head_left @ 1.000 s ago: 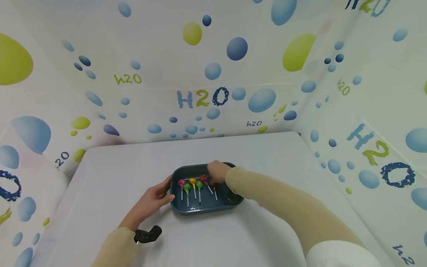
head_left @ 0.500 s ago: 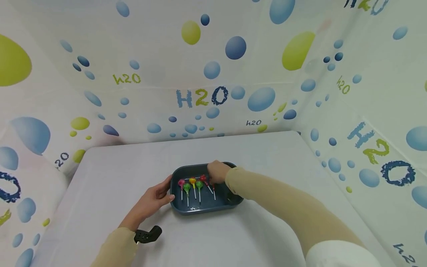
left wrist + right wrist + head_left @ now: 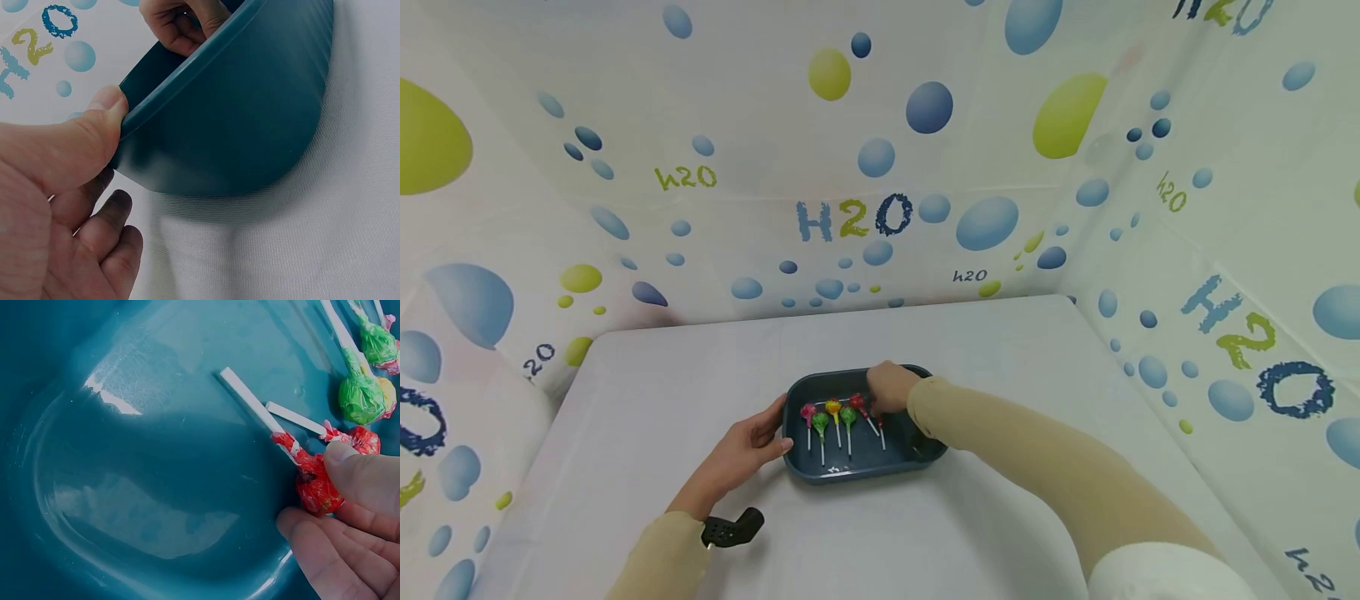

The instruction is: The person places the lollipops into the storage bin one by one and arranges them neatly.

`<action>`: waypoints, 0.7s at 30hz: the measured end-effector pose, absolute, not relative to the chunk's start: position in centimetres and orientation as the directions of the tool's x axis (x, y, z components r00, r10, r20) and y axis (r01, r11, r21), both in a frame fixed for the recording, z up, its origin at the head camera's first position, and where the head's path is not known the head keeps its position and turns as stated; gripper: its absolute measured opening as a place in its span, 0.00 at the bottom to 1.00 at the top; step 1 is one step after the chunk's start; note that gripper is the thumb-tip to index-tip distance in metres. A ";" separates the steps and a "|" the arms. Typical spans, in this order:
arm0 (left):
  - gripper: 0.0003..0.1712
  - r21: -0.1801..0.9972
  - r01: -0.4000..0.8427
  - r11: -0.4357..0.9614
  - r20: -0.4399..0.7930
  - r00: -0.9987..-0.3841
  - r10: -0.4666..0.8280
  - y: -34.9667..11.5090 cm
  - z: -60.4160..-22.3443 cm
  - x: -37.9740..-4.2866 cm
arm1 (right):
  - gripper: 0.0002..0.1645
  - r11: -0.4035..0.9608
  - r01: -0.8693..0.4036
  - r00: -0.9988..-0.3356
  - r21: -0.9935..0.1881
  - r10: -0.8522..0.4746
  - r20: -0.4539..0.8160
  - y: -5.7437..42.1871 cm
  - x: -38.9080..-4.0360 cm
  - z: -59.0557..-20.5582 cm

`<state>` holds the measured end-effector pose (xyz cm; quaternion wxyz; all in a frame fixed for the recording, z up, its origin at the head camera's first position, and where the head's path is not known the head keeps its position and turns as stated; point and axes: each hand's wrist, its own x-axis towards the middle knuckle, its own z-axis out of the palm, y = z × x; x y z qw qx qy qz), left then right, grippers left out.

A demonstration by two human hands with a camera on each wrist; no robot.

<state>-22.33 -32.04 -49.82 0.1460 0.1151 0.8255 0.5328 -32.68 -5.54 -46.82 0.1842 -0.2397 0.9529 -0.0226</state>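
Observation:
A dark blue-green tray [image 3: 867, 472] sits on the white table with several wrapped lollipops in a row inside it. My left hand [image 3: 741, 450] grips the tray's left end, thumb at the rim [image 3: 181, 81]. Reaching in over the right part, my right hand [image 3: 890, 386] pinches the red candy end of a lollipop [image 3: 317, 486] between thumb and finger. Beside it lies another red lollipop [image 3: 365, 439]. Further left are green lollipops [image 3: 821, 422], a yellow lollipop [image 3: 833, 406] and a pink lollipop [image 3: 807, 410]. In the head view, my right hand hides the held candy.
The white table [image 3: 700, 358] extends around the tray on all sides. Behind it and at both sides hangs a white curtain [image 3: 760, 167] with coloured bubbles and H2O lettering. A black device [image 3: 732, 528] is strapped to my left wrist.
The stick of the lollipop under my right hand has swung slightly left over the last second. My left hand and the tray stay in place.

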 end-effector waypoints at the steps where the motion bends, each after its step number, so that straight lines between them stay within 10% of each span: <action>1: 0.46 0.913 0.034 0.406 -0.119 -0.931 0.345 -32.0 -49.8 -22.3 | 0.17 0.884 -0.448 -0.817 -0.133 -0.465 -0.342 -5.5 -32.7 -46.8; 21: 0.45 0.911 0.024 0.411 -0.126 -0.934 0.335 -32.0 -49.7 -22.3 | 0.13 0.881 -0.444 -0.821 -0.165 -0.473 -0.319 -4.7 -32.4 -44.9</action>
